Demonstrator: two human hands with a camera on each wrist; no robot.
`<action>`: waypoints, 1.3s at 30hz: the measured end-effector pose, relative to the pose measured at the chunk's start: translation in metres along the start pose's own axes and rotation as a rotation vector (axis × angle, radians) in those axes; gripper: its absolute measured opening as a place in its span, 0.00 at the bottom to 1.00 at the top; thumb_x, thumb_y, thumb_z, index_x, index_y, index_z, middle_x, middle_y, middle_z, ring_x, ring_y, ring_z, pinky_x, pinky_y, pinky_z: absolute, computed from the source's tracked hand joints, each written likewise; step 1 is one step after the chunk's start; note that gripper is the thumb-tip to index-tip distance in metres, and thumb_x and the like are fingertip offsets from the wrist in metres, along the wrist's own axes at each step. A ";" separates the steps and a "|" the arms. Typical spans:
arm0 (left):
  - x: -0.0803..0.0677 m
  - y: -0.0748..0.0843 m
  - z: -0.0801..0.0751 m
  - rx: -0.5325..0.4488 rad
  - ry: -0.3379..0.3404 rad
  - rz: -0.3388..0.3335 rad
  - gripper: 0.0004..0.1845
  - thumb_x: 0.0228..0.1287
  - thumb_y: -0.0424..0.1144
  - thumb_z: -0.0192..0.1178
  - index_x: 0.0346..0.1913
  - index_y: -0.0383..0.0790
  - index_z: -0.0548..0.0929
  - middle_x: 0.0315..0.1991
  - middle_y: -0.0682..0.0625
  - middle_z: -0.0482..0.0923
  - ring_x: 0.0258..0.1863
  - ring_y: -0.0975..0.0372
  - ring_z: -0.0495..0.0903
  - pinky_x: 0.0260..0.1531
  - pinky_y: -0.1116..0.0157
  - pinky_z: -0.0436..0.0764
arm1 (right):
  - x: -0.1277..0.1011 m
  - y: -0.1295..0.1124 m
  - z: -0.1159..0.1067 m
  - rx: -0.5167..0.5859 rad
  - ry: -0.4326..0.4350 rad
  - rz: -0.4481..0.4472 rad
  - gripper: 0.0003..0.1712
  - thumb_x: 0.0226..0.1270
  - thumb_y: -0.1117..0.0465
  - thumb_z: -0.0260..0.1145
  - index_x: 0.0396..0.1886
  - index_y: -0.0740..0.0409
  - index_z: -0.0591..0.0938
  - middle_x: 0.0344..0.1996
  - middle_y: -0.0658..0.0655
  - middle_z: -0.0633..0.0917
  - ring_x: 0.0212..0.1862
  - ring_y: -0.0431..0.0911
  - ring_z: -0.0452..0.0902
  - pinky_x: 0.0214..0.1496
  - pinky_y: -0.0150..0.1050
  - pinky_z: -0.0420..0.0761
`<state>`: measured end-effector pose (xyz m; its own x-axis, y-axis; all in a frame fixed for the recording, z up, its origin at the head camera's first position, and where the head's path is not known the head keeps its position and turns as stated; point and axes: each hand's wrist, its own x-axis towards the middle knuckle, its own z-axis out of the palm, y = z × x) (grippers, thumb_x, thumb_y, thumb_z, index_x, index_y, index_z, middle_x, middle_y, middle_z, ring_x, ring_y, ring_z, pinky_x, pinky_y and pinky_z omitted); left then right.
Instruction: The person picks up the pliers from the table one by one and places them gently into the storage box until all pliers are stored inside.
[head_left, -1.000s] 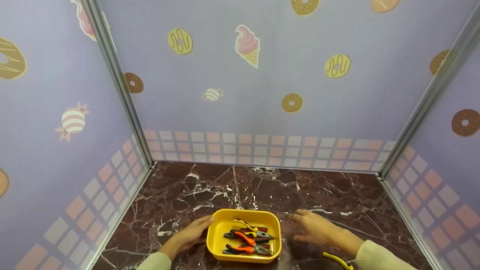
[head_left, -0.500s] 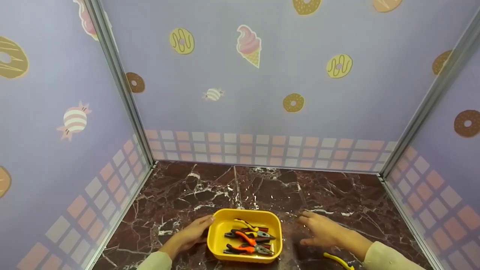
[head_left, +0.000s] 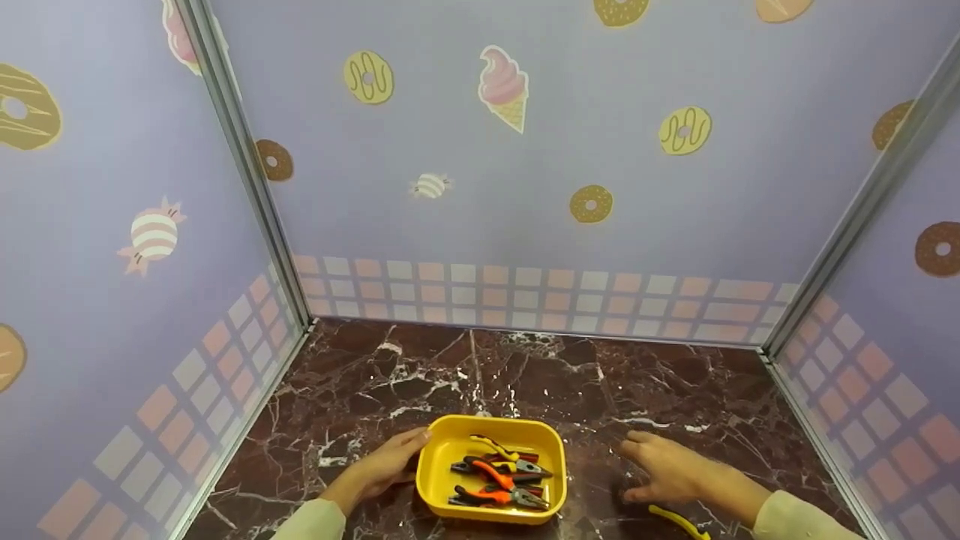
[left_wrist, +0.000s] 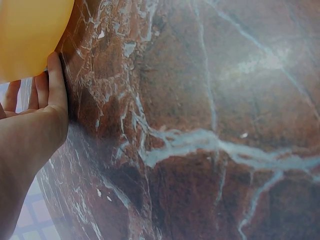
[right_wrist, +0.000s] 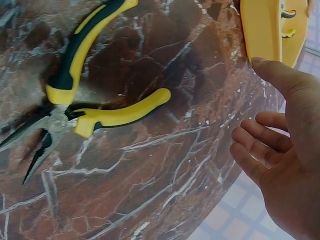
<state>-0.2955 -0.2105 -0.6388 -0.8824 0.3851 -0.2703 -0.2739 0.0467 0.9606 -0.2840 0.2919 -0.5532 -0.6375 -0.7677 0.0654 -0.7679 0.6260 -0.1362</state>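
Note:
A yellow box [head_left: 555, 450] stands near the front of the marble surface and contains several pliers, among them orange-and-black pliers [head_left: 487, 497] and yellow-handled pliers [head_left: 501, 452]. My left hand [head_left: 382, 466] rests against the box's left side, with fingertips at its rim; in the left wrist view the fingers [left_wrist: 57, 90] lie nearly straight beside the yellow wall. My right hand [head_left: 667, 471] hovers right of the box, fingers loosely bent and holding nothing. Close to it lie yellow-and-black long-nose pliers [right_wrist: 60, 120], handles spread apart; only one handle shows in the head view.
Dark red marble [head_left: 540, 375] with white veins forms the work surface. Lilac panels with printed sweets surround it: a back wall [head_left: 525, 225], a left wall [head_left: 90, 300] and a right wall [head_left: 900, 330], joined by grey metal posts.
My right hand has moved right, away from the box and over towards the loose pliers' side. The left hand stays at the box. The head view has shifted slightly.

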 end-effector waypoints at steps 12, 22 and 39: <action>0.002 -0.002 0.000 -0.013 -0.015 0.002 0.36 0.88 0.52 0.46 0.82 0.28 0.58 0.72 0.31 0.72 0.66 0.46 0.79 0.62 0.45 0.82 | -0.025 0.003 0.004 0.069 -0.111 0.036 0.32 0.57 0.41 0.82 0.50 0.58 0.83 0.48 0.59 0.84 0.52 0.58 0.83 0.49 0.52 0.88; -0.001 -0.001 0.001 0.003 -0.006 -0.007 0.39 0.88 0.53 0.46 0.82 0.26 0.54 0.76 0.28 0.65 0.70 0.43 0.75 0.64 0.44 0.81 | -0.039 0.006 0.008 0.205 -0.202 0.068 0.34 0.60 0.42 0.82 0.56 0.60 0.82 0.47 0.56 0.81 0.42 0.39 0.76 0.40 0.42 0.85; 0.001 -0.001 0.001 -0.014 -0.011 0.005 0.37 0.88 0.52 0.46 0.82 0.26 0.56 0.73 0.30 0.69 0.67 0.46 0.78 0.63 0.44 0.82 | -0.066 0.011 0.024 0.265 -0.297 0.220 0.54 0.64 0.35 0.77 0.70 0.76 0.74 0.67 0.82 0.73 0.63 0.78 0.73 0.58 0.73 0.78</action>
<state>-0.2955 -0.2097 -0.6402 -0.8795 0.3955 -0.2648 -0.2750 0.0317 0.9609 -0.2491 0.3467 -0.5824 -0.7080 -0.6507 -0.2743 -0.5490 0.7515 -0.3657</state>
